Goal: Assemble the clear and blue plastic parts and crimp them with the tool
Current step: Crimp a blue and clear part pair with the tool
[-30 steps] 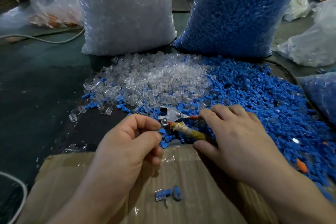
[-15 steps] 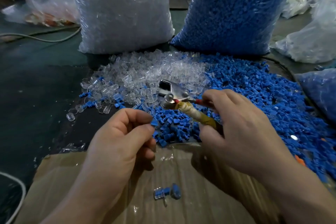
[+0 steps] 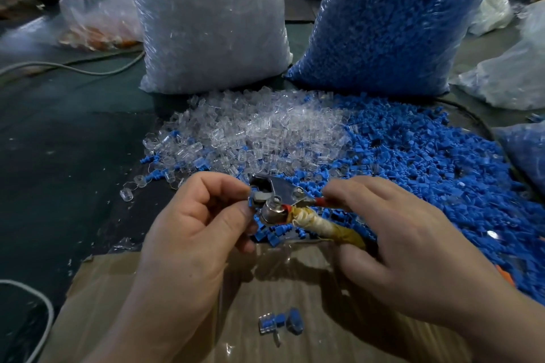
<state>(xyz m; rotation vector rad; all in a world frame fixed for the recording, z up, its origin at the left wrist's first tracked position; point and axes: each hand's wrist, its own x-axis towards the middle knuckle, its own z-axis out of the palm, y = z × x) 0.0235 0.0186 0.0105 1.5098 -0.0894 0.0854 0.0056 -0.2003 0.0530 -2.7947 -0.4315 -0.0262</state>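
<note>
The crimping tool lies between the two hands, above the near edge of the blue parts pile. The right hand has its fingers curled round the handles, and the left hand meets the metal head. With thumb and forefinger bent, the left hand pinches a small blue part against the tool's head; whether a clear piece sits on it cannot be made out. Half a second ago the hands were apart, with the tool held higher over the clear parts pile and the left hand lower and to the left; now the tool has come down and the left hand has risen to meet it. The tool's head is bright plate steel with a round pin. One handle is bound in frayed, yellowish-white wrapping and the other has a red sleeve. The clear parts are glossy little caps, and the blue parts are matte and blocky. Two assembled pieces lie on the brown cardboard near the person. Behind the piles, on the dark green surface, stand a crinkled bag of clear parts and a bag of blue parts.
</note>
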